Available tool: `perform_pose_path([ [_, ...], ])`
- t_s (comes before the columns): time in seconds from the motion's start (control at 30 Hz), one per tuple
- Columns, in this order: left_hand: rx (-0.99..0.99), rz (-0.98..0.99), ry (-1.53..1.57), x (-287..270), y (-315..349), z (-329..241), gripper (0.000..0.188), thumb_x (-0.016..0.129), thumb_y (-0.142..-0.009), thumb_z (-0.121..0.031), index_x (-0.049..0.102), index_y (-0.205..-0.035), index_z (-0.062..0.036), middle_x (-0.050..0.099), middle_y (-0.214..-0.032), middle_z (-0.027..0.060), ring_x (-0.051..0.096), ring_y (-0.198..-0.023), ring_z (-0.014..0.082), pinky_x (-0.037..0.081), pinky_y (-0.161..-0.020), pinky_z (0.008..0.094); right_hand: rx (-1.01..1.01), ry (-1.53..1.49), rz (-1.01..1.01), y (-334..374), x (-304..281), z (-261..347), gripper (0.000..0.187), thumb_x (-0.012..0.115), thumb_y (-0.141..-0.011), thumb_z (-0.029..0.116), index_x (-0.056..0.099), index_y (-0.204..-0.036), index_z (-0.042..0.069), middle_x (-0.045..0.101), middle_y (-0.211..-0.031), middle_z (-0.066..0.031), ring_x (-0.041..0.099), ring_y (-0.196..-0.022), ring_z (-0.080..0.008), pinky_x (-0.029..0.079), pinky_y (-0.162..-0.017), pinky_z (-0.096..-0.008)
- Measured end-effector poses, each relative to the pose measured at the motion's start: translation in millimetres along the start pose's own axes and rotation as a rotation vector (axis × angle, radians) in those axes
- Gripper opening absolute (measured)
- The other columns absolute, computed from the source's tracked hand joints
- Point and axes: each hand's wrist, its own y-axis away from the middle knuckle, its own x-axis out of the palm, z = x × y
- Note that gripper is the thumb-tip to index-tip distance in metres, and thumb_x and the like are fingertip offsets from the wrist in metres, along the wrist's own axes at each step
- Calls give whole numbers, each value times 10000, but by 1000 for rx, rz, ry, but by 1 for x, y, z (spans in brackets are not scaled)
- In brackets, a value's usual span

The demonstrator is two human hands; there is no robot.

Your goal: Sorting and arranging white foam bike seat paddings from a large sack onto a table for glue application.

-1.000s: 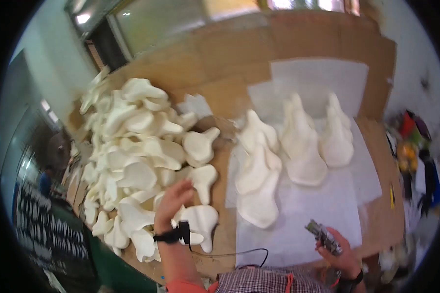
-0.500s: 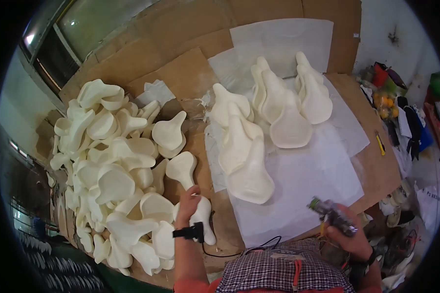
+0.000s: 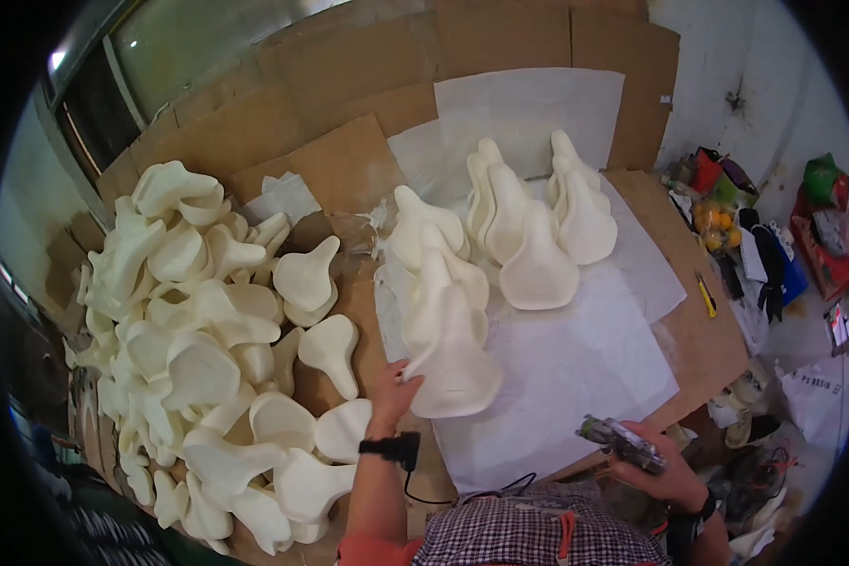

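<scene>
Gripping the left edge of a cream saddle (image 3: 455, 377) with curled fingers, the left hand (image 3: 391, 394) holds it at the near end of an overlapping row on white paper (image 3: 594, 363). The right hand (image 3: 668, 472) is wrapped around a metal tool (image 3: 623, 444) whose end points left, above the paper's near edge. Brown cardboard (image 3: 712, 344) covers the table, with a pile of saddles (image 3: 198, 368) on the left and a yellow cutter (image 3: 706, 294) on the right. Bags (image 3: 717, 224) stand beside a white wall (image 3: 774, 71). The saddle's underside is hidden, the left thumb's exact place is hard to tell, and the dark left background is unclear.
</scene>
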Motion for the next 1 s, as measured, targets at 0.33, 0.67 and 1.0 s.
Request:
perform_pose_path([
  [0.33, -207, -501, 87, -138, 58, 33, 355, 773, -696, -98, 685, -1037, -51, 486, -870, 35, 504, -726, 145, 448, -678, 285, -119, -302, -142, -44, 12, 39, 609, 692, -831, 128, 388, -1341, -7, 600, -893, -52, 592, -800, -123, 520, -719, -281],
  [0.67, -99, -110, 443, -27, -43, 14, 416, 710, -776, -27, 601, -1175, 7, 575, -1082, 47, 576, -996, 166, 458, -879, 299, 42, -36, -147, -6, -27, 2, 517, 695, -827, 99, 464, -1279, 2, 615, -921, -47, 570, -836, -102, 472, -769, -264],
  [1.0, -293, 54, 543, 24, -113, 35, 761, 662, -662, 15, 308, -1333, -34, 472, -1246, 139, 512, -1078, 259, 432, -921, 345, -82, -270, -456, -3, -74, 16, 565, 684, -817, 167, 438, -1296, -6, 598, -896, -50, 570, -808, -131, 480, -722, -284],
])
